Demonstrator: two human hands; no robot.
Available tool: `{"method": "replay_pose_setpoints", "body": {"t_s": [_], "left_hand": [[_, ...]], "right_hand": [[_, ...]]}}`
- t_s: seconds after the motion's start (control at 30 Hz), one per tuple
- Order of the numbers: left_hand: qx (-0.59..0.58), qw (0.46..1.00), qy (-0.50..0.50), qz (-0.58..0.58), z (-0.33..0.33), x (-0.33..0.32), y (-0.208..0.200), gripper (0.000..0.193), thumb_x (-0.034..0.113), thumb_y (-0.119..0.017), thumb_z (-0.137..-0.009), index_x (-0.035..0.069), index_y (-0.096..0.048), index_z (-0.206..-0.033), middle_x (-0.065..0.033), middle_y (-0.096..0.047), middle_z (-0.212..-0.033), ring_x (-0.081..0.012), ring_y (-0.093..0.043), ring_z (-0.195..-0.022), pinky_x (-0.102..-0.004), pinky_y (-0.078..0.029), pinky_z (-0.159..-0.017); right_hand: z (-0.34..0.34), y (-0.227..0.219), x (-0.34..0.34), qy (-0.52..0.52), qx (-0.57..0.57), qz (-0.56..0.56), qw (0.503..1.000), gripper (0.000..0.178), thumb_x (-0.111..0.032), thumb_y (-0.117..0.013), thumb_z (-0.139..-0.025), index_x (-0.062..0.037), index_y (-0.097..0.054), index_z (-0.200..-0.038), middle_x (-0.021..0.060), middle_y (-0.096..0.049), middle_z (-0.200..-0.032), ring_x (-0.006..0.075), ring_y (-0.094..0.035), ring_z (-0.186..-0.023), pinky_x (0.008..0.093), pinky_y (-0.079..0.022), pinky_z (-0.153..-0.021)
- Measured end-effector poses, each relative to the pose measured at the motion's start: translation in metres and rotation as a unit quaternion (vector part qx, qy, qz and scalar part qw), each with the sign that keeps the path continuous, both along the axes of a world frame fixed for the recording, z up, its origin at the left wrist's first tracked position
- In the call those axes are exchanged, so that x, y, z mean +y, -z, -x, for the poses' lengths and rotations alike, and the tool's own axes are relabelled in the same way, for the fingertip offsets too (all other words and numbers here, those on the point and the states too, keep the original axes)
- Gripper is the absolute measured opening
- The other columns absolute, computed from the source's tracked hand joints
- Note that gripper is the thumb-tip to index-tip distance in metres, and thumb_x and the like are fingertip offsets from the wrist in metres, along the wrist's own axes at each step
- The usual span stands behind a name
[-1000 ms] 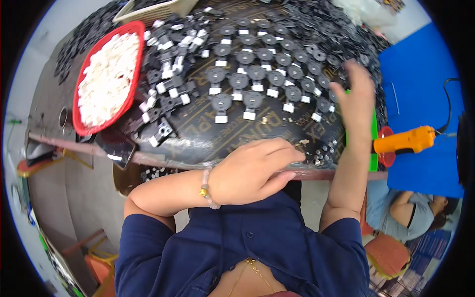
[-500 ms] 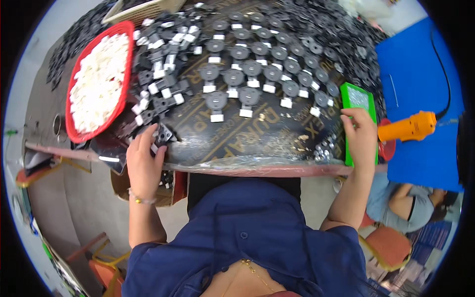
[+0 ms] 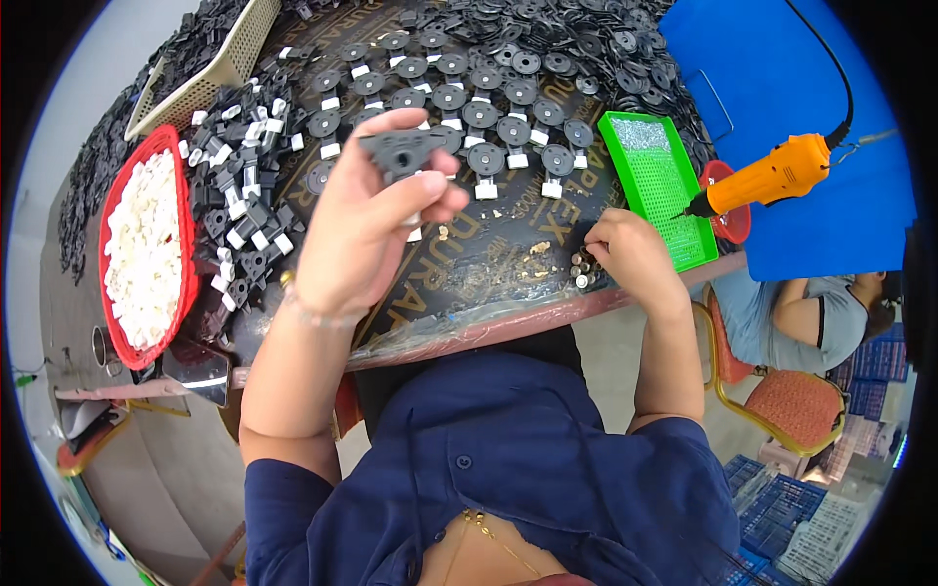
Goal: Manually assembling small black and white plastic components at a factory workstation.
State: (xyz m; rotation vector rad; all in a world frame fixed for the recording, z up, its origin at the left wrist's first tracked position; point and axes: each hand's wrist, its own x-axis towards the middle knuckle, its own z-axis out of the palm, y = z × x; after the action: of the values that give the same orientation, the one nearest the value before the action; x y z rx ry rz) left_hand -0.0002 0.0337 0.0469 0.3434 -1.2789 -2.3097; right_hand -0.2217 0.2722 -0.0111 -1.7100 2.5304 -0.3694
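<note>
My left hand [image 3: 354,220] is raised over the table and grips a black plastic bracket [image 3: 402,156] with a round hole in its middle, between thumb and fingers. My right hand [image 3: 630,252] is low over the table's near right part. Its fingers are bent together beside a small cluster of shiny metal pieces [image 3: 582,273]; whether a piece is between the fingertips is hidden. Beyond my left hand stand rows of round black discs with white tabs [image 3: 486,158]. A loose heap of black parts with white ends [image 3: 252,176] lies to the left.
A red basket of white pieces [image 3: 147,254] sits at left, a beige crate [image 3: 244,44] behind it. At right are a green tray of small screws [image 3: 664,186], an orange electric screwdriver [image 3: 777,176] and a red bowl [image 3: 731,223]. Another person [image 3: 811,317] sits beyond.
My left hand has lifted a black bracket from the heap and carried it right and up. My right hand has come from the green tray's edge to the small metal pieces. The view has turned.
</note>
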Motion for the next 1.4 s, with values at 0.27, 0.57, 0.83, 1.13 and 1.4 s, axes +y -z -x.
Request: {"method": "replay_pose_setpoints", "body": {"t_s": [0.27,0.57,0.83,1.13,1.4], "left_hand": [[-0.036,0.989,0.052,-0.130,0.018,0.000,0.061,0.045,0.006,-0.050,-0.102,0.005,-0.041,-0.146,-0.0234,-0.060,-0.130,-0.0302,-0.067,-0.110,-0.0386,-0.057,-0.091],[-0.007,0.991,0.063,-0.118,0.021,-0.002,0.069,0.044,0.011,-0.054,-0.104,0.003,-0.039,-0.145,-0.0291,-0.054,-0.137,-0.0358,-0.064,-0.120,-0.0436,-0.055,-0.101],[0.008,0.994,0.059,-0.094,0.019,-0.001,0.068,0.047,0.010,-0.056,-0.103,0.005,-0.039,-0.147,-0.0226,-0.059,-0.130,-0.0330,-0.064,-0.120,-0.0414,-0.055,-0.101],[-0.040,0.997,0.051,-0.046,0.020,0.004,0.070,0.047,0.006,-0.057,-0.102,0.007,-0.040,-0.146,-0.0139,-0.066,-0.118,-0.0256,-0.067,-0.114,-0.0362,-0.056,-0.095],[-0.022,0.995,0.069,-0.067,0.020,0.004,0.073,0.047,0.006,-0.055,-0.103,0.005,-0.039,-0.147,-0.0162,-0.066,-0.121,-0.0268,-0.067,-0.114,-0.0412,-0.056,-0.099]], "right_hand": [[-0.002,-0.001,-0.008,0.003,-0.075,0.041,0.996,0.009,-0.001,-0.073,-0.077,-0.0012,-0.065,-0.082,0.0115,-0.067,-0.083,0.0331,-0.065,-0.082,0.0424,-0.052,-0.075],[0.007,-0.011,-0.022,-0.061,-0.074,0.079,0.992,0.012,0.002,-0.075,-0.074,-0.0017,-0.067,-0.082,0.0108,-0.069,-0.084,0.0312,-0.066,-0.083,0.0401,-0.053,-0.075],[0.014,-0.019,-0.029,-0.062,-0.073,0.024,0.995,0.014,0.002,-0.076,-0.072,-0.0011,-0.065,-0.080,0.0102,-0.066,-0.086,0.0307,-0.065,-0.084,0.0379,-0.051,-0.076],[-0.005,-0.053,-0.069,-0.029,-0.237,0.100,0.966,0.004,0.000,-0.070,-0.085,-0.0004,-0.067,-0.087,0.0046,-0.060,-0.098,0.0118,-0.058,-0.088,0.0244,-0.045,-0.075],[-0.031,-0.057,-0.133,-0.160,-0.271,0.143,0.938,0.006,-0.006,-0.066,-0.092,0.0001,-0.067,-0.093,0.0067,-0.060,-0.106,0.0130,-0.057,-0.091,0.0261,-0.046,-0.077]]}}
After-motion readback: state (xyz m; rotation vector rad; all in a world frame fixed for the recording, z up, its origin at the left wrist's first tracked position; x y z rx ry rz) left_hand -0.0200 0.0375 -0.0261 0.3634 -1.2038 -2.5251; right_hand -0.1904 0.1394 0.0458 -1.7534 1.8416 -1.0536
